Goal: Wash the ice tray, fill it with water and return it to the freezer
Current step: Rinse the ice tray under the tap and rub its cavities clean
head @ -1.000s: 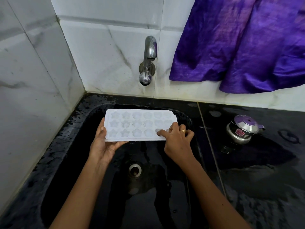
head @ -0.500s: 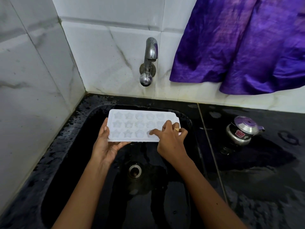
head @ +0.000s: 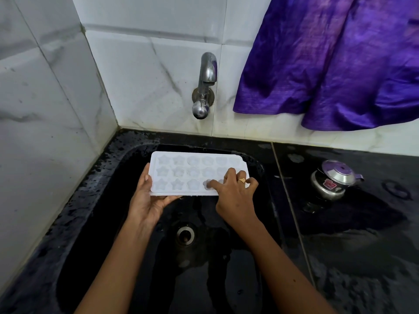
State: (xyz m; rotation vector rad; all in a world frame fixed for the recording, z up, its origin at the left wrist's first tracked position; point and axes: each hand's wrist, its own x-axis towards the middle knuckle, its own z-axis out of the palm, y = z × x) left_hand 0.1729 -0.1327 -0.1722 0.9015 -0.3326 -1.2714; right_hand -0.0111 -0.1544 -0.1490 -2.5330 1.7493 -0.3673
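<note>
Left wall: white marble-look tiles with grey veins, meeting the back wall at a corner.
Sink: black and wet, with droplets along its left rim.
My left hand: grips the tray's left end, thumb on the top edge and fingers underneath.
Ice tray: white, held level over the far half of the sink, below the tap. It has three rows of cells, star shapes to the left and rounder ones to the right. I can read no writing on it.
Drain: metal ring in the sink floor, nearer to me than the tray.
Tap: chrome, fixed to the back wall above the tray.
My right hand: forefinger stretched out, tip pressed into a cell of the near row. The other fingers bend over the tray's right end and hide its cells. I cannot tell whether my thumb holds the tray from below.
Ring: gold, on that hand.
Counter: black and glossy, to the right of the sink.
Small pot: metal, lidded, standing on the counter.
Red label: on the pot's side, print too small to read.
Cloth: purple, hanging over the back wall above the pot.
</note>
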